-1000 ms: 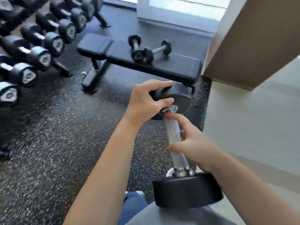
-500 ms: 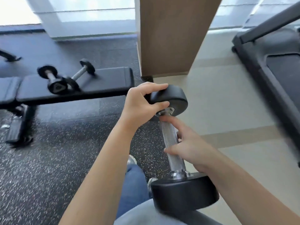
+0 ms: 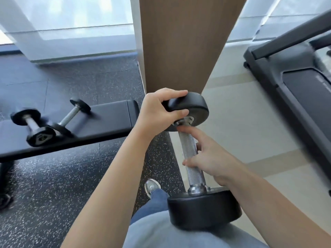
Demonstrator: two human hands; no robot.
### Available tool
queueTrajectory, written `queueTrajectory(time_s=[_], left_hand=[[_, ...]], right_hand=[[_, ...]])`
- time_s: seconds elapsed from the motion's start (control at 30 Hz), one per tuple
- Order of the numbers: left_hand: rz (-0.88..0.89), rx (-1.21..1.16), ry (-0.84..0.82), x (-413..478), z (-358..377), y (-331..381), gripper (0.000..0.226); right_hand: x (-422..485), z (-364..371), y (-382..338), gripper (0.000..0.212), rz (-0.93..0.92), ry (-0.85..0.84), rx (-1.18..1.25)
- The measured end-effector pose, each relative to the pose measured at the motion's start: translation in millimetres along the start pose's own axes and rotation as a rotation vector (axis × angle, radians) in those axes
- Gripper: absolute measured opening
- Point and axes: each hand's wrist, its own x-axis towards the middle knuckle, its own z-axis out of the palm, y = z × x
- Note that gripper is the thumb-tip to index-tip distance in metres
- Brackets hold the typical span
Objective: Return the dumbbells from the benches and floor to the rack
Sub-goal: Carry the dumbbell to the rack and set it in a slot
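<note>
Head view: seemingly carrying big dumbbell (image 3: 188, 148), left grip (image 3: 157, 113) clasping far end, right grip (image 3: 211, 160) curled round handle; next probably calls for turning toward unseen rack.

A black padded bench (image 3: 107, 119) stands on the dark speckled rubber floor (image 3: 53, 185), over to the left. Two small dumbbells lie on its pad. The left dumbbell (image 3: 33, 127) points its angular head this way, and the right dumbbell (image 3: 71, 115) is angled beside it, their near ends close together. Further right the flooring turns to pale tile (image 3: 241, 126), where a treadmill (image 3: 295, 83) stands.
</note>
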Motion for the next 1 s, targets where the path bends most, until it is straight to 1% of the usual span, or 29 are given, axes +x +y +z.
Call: queueTrajectory(time_s=[0.17,0.33,0.47,0.67,0.9,1.0], left_hand=[[-0.002,-0.001,0.024,57.5,-36.8,-16.5,0.046],[0.001,0.013,0.071,94.4,-64.1,-30.4,0.047],[-0.047,0.019,0.13,119.9,-75.0,-42.1,0.045],[-0.105,0.048,0.211,169.9,-76.1,-59.4,0.044],[-0.139,0.096,0.381,251.4,-71.1,-82.6,0.044],[-0.144,0.116,0.504,281.6,-68.5,-89.7,0.045]], right_hand=[[55.2,1.2,-45.8,0.073,-0.005,-0.039,-0.032],[98.5,0.5,-74.9,0.075,-0.013,-0.101,-0.025],[134.6,-5.9,-90.7,0.075,-0.028,-0.173,-0.015],[197.3,-30.9,-112.3,0.073,-0.044,-0.253,-0.123],[297.3,-79.0,-146.6,0.074,-0.141,-0.416,-0.26],[337.8,-99.9,-163.9,0.077,-0.179,-0.492,-0.324]])
